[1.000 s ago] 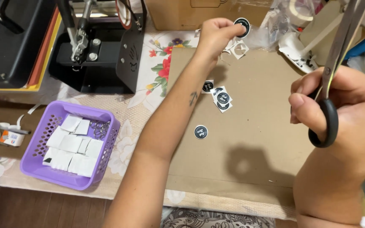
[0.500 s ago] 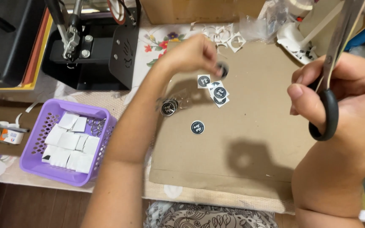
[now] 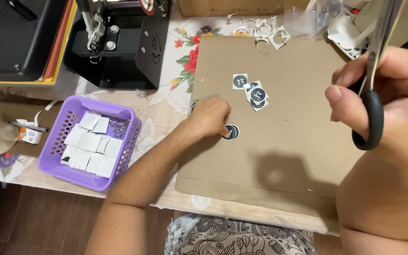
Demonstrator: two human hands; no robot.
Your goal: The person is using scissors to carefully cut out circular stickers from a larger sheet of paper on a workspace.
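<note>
Left hand (image 3: 211,117) down on the brown cardboard sheet (image 3: 284,151), knuckles curled, fingers (image 3: 224,131) bunched together and pressing the edge of one round black sticker (image 3: 232,132) lying flat on the sheet. A second round disc (image 3: 193,106) peeking out just left of that hand, half hidden by it. Further up the sheet, one square-cut sticker (image 3: 240,81) lying alone, and beside it a small overlapping pile of stickers (image 3: 257,97), three or so, exact count hard to tell. Right hand (image 3: 393,99) raised near the camera, well apart from the stickers, fingers wrapped through the black handle of one pair of scissors (image 3: 373,85), blades pointing up and away; whether the blades are apart, cannot tell. White paper offcuts (image 3: 260,29) with round holes scattered at the sheet's far edge. Left of the sheet, on the floral tabletop (image 3: 166,89), one purple plastic basket (image 3: 67,163) holding a heap of white paper squares (image 3: 90,146), roughly ten. Behind it, one black press machine (image 3: 119,42), and one larger black flat device (image 3: 10,38) at the far left.
</note>
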